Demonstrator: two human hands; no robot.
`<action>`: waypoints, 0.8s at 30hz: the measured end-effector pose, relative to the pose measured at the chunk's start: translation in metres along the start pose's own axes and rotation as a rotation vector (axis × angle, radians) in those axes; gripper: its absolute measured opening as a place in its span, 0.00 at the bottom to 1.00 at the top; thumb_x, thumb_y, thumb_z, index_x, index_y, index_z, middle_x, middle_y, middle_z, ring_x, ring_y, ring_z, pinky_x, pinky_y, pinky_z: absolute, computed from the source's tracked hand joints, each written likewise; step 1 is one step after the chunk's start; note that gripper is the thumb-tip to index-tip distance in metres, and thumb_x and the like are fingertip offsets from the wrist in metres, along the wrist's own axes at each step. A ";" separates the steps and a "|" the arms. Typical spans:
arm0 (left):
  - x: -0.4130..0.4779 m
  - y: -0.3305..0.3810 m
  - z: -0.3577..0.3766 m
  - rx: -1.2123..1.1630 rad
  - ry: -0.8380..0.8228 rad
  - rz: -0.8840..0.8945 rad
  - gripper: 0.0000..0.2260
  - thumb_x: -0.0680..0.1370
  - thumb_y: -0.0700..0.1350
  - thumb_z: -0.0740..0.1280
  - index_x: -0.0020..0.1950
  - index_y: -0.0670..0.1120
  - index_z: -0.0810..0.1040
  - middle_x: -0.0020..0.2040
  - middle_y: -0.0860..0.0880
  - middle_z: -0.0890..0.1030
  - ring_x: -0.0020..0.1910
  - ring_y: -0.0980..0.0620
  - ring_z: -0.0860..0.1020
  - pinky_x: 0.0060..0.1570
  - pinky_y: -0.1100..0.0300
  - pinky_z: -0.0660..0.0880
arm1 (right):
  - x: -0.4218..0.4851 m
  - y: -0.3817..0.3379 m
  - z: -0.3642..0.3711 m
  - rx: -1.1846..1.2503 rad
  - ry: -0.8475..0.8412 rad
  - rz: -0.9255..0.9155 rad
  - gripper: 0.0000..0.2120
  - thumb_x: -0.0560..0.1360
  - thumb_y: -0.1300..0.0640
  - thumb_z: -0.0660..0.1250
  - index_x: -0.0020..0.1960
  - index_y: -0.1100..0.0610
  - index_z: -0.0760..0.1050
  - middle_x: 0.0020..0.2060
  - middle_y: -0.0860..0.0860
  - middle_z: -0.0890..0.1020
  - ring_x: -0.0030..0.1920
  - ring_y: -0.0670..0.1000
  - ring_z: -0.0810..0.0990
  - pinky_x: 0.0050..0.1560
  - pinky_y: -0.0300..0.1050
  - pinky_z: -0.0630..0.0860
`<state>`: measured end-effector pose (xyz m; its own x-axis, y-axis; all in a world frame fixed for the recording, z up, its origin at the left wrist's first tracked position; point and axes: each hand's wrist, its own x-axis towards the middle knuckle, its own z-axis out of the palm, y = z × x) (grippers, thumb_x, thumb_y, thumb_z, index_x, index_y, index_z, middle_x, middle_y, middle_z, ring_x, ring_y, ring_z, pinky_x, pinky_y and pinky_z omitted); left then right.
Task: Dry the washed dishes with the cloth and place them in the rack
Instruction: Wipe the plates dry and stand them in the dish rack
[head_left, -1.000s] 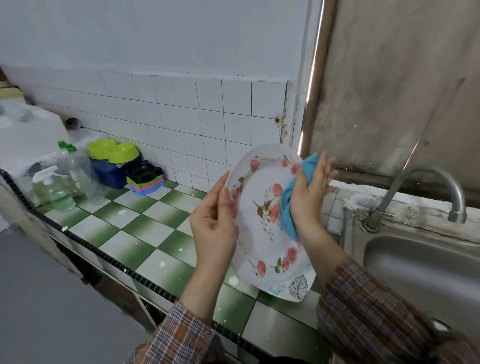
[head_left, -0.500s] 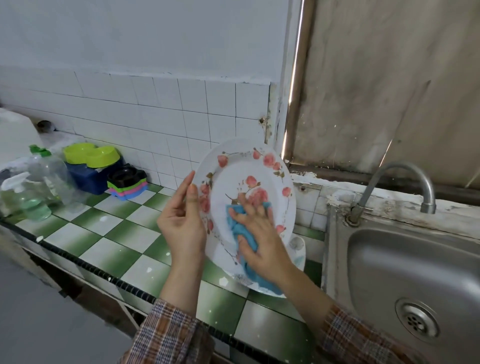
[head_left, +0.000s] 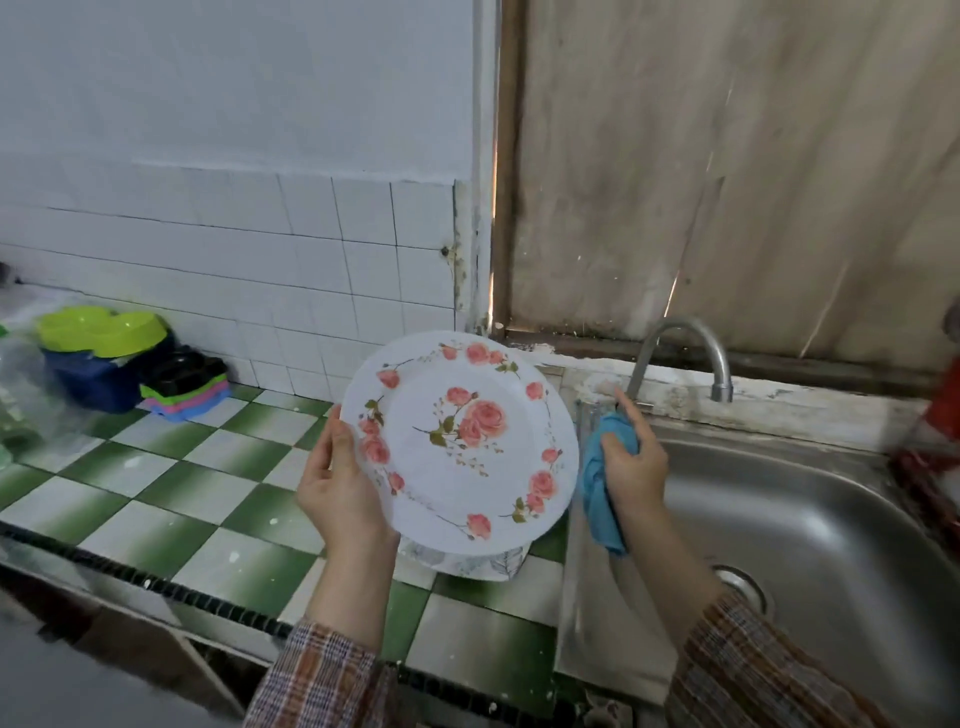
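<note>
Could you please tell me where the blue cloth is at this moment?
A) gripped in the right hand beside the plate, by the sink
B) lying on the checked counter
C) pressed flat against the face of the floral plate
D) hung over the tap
A: the right hand grips the blue cloth beside the rim of the floral plate, at the left edge of the sink, while the left hand holds the plate.

Tilted rose-patterned plate (head_left: 460, 441), bunched blue cloth (head_left: 597, 493)
</note>
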<state>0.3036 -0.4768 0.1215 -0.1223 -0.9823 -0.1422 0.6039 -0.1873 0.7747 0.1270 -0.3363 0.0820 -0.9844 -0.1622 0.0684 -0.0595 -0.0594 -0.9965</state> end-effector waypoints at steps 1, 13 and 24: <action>-0.007 -0.003 0.000 -0.001 0.011 -0.033 0.07 0.81 0.40 0.64 0.56 0.46 0.80 0.49 0.50 0.83 0.41 0.58 0.84 0.37 0.64 0.79 | -0.004 -0.001 -0.015 -0.038 -0.007 -0.045 0.23 0.77 0.67 0.61 0.66 0.46 0.75 0.58 0.50 0.77 0.44 0.47 0.79 0.41 0.39 0.78; -0.108 -0.048 0.022 0.122 -0.154 -0.275 0.09 0.82 0.44 0.63 0.59 0.47 0.79 0.54 0.47 0.83 0.50 0.49 0.83 0.49 0.51 0.80 | -0.052 -0.035 -0.148 0.087 -0.439 -0.074 0.38 0.68 0.64 0.73 0.70 0.42 0.61 0.61 0.46 0.75 0.59 0.49 0.80 0.48 0.45 0.81; -0.264 -0.101 0.050 0.746 -0.794 -0.256 0.26 0.80 0.44 0.65 0.77 0.48 0.61 0.65 0.50 0.74 0.56 0.49 0.77 0.49 0.59 0.75 | -0.110 -0.061 -0.296 -0.114 0.129 -0.245 0.37 0.71 0.70 0.65 0.70 0.38 0.62 0.62 0.40 0.73 0.62 0.46 0.74 0.57 0.50 0.79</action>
<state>0.2356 -0.1982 0.1113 -0.8046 -0.5810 -0.1230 -0.1022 -0.0686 0.9924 0.1895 -0.0238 0.1204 -0.9509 -0.0294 0.3081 -0.3090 0.0309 -0.9506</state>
